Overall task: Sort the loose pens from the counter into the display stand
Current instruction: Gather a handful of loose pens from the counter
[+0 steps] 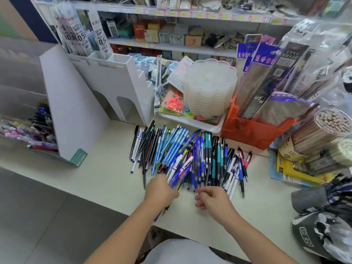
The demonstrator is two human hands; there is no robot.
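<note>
Counter (pixel 106 180), left hand (pixel 161 191) gripping pens (pixel 178 171)

One heap of loose pens (pixel 190 155) lies on the surface (pixel 106 178), too many and too overlapped to count; two at its right edge are red (pixel 245 159). Two hands: left (pixel 161 191) and right (pixel 213 199). One white stand (pixel 72 115) at left, one stack of clear lidded trays (pixel 209 88) far, one orange bin (pixel 251 130) at right.
</note>
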